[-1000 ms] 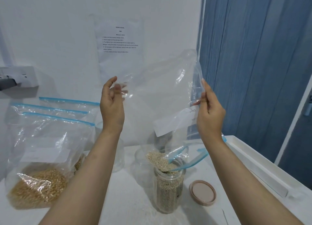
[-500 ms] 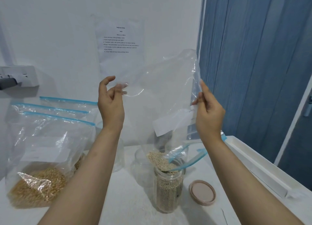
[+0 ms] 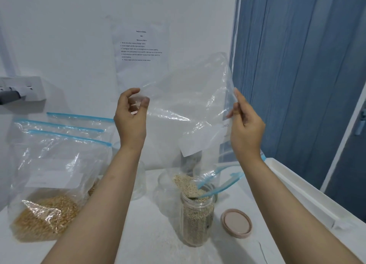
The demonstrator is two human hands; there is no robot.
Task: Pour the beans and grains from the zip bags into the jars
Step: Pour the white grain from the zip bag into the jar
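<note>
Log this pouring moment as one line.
both hands: left hand, right hand hold upturned clear zip bag | pale grains entering clear jar | pink lid off

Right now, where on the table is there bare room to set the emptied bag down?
Bare tabletop lies between the full grain bags and the jar, and in front of the lid. It is crowded behind the jar.

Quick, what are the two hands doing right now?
Left hand: pinches a corner of the upturned bag.
Right hand: pinches the bag's other corner.
</note>
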